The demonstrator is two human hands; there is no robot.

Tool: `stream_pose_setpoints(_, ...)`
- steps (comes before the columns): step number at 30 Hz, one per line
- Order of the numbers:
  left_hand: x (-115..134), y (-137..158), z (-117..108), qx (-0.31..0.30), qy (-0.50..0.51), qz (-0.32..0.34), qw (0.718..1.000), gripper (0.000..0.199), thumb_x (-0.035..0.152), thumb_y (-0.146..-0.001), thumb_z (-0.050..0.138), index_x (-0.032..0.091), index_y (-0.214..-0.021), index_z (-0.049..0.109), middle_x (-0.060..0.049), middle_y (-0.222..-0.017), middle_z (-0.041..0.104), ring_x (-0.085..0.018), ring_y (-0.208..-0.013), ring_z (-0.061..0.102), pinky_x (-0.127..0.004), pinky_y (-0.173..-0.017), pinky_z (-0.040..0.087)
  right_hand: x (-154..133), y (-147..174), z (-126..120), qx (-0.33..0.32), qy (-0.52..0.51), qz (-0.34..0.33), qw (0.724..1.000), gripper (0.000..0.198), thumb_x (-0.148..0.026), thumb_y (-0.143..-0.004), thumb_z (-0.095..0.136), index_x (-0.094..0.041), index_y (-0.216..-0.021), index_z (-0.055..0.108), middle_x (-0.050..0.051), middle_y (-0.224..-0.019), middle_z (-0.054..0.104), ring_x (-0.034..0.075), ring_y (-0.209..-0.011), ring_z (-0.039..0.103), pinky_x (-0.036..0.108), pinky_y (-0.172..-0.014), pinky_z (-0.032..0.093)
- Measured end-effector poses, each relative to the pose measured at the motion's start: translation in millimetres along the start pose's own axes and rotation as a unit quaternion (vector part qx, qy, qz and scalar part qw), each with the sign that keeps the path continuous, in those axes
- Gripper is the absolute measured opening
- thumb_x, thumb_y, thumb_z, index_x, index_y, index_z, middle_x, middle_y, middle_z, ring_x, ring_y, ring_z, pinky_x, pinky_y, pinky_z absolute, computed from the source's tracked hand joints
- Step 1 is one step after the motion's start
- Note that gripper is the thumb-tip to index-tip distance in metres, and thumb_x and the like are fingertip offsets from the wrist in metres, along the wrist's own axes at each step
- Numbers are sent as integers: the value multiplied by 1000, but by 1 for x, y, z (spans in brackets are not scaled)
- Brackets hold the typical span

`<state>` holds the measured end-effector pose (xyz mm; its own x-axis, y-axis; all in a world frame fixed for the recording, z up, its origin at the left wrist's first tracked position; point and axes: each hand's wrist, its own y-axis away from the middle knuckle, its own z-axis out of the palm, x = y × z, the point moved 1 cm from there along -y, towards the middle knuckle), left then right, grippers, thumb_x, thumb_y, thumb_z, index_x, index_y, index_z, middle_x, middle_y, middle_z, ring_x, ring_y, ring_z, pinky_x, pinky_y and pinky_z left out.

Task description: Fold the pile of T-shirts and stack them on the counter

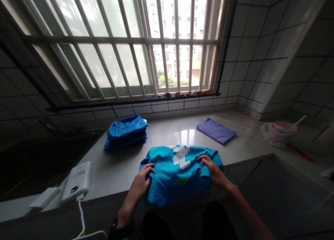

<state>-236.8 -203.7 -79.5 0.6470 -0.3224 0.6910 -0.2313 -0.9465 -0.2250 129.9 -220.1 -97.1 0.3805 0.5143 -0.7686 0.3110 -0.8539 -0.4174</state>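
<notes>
Resting on the counter's (117, 170) front edge, the turquoise shirt (177, 173) lies bunched under both of your hands. Your left hand (142, 182) presses its left side with fingers curled into the cloth; your right hand (212, 170) grips its right side, fingers bent over a fold. No writing can be read: the shirt shows only a white shape and a green patch, both crumpled. Its lower part hangs over the edge, out of sight. Behind the shirt to the left sits a stack of blue folded clothes (125, 132); behind it to the right, 1 purple cloth (216, 130). Left of the shirt lies a white power bank (77, 180) with a cable.
</notes>
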Motion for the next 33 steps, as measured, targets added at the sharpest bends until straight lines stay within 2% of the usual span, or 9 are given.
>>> stream_pose_setpoints(4,-4,-38,-1,-22,1,-15,1000,17,18,-75,51,23,-80,66,-10,-133,68,-27,-121,65,-41,-109,48,13,-31,-5,5,-5,15,1000,11,-15,-83,55,-24,-90,56,10,-119,60,23,-111,58,38,-102,47)
stream_pose_setpoints(8,0,-93,1,-9,17,-28,999,33,19,-70,59,21,-101,70,-10,-118,74,-25,-111,67,-38,-106,49,24,-88,-16,31,-32,89,995,16,-11,-72,58,-25,-79,57,5,-109,62,23,-110,56,38,-109,43)
stream_pose_setpoints(11,17,-131,-4,9,3,-51,999,27,14,-64,61,21,-89,68,-9,-106,76,-26,-107,68,-37,-104,49,17,-135,-26,56,-41,146,987,20,-7,-66,57,-26,-71,54,1,-92,61,22,-101,56,37,-109,42)
stream_pose_setpoints(14,37,-144,-20,21,-1,-50,999,18,9,-63,58,22,-74,58,-10,-105,77,-26,-108,68,-35,-101,50,-3,-156,-38,69,-41,138,987,17,-9,-68,56,-26,-70,53,0,-84,61,21,-94,57,36,-105,44)
stream_pose_setpoints(18,41,-109,-42,97,40,-8,994,9,16,-75,52,25,-76,48,-7,-125,73,-24,-115,67,-35,-102,49,-24,-123,-52,82,-58,8,995,3,-23,-82,55,-25,-80,54,5,-104,68,23,-99,61,35,-96,47)
stream_pose_setpoints(20,31,-84,-43,111,44,-8,993,5,21,-77,51,25,-76,49,-5,-126,73,-25,-115,67,-36,-102,50,-20,-92,-54,76,-27,-26,996,10,-27,-84,57,-24,-77,50,7,-112,69,24,-105,62,36,-96,47)
stream_pose_setpoints(25,-3,-48,-18,66,29,-69,995,6,24,-68,54,25,-73,57,-6,-121,76,-29,-114,69,-40,-102,51,19,-39,-45,86,70,47,993,8,-25,-77,58,-24,-75,51,10,-108,66,25,-97,64,38,-89,49)
stream_pose_setpoints(28,-12,-45,-10,58,41,-66,995,12,31,-75,52,26,-79,63,-6,-127,74,-29,-118,67,-41,-107,49,32,-36,-40,125,82,50,988,5,-25,-77,56,-25,-77,51,9,-103,64,25,-95,63,37,-89,49)
stream_pose_setpoints(33,-12,-43,-15,59,51,-62,995,21,37,-80,50,25,-86,66,-6,-129,72,-28,-116,67,-41,-105,51,35,-40,-42,136,87,39,986,7,-23,-71,57,-25,-75,51,6,-95,61,23,-87,60,34,-84,49)
